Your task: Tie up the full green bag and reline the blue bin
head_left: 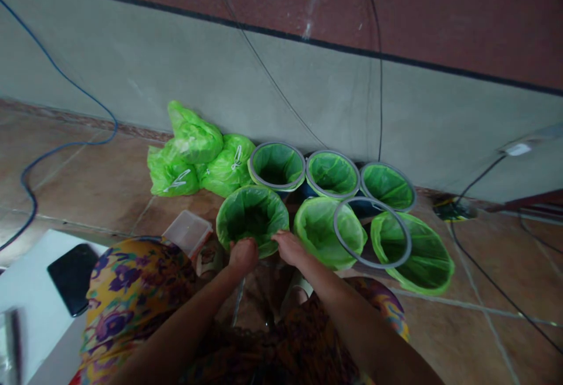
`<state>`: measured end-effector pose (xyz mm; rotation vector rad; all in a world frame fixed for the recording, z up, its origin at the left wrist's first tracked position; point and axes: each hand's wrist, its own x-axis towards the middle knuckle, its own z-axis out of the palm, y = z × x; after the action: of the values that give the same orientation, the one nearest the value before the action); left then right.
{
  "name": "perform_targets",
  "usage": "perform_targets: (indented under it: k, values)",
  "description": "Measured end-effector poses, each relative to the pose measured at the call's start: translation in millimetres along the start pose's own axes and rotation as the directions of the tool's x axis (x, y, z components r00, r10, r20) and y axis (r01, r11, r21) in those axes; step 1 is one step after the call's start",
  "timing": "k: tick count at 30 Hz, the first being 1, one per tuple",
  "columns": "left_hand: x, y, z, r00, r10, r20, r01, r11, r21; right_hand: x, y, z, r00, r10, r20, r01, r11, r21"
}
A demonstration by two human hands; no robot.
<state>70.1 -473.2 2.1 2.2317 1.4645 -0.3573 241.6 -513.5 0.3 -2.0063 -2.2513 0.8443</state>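
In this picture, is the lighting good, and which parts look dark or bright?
Head view: dim lighting, soft detail; the green-lined bin by the left hand and right hand is dark inside; the white fitting at right stands out pale.

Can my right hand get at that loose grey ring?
Probably yes: the loose ring lies across two green liners with nothing on top, though the right hand is at another liner.

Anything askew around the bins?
Yes: one loose grey ring lies across the front middle bin and front right bin, centred on neither. Odd because the three back bins have similar rings around their rims.
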Motion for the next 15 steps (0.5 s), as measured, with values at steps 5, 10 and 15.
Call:
perform_targets:
  k: [5,10,15]
  values:
    - [-14,-2,0.5,0.965,0.180,-0.190,-0.172,0.983,0.057,-5,-11,-8,1.000,-0.022,-0.006,0.021,0.996,-0.088]
    - [-30,-5,19.9,0.952,0.302,-0.051,-0.294,0.948,0.121,-5,-18,-6,0.994,-0.095,0.053,0.100,0.990,-0.103]
    - [-21,-13,14.4,0.949,0.305,0.078,-0.314,0.935,0.162,-4,-14,4,0.993,0.028,0.117,-0.011,0.990,-0.138]
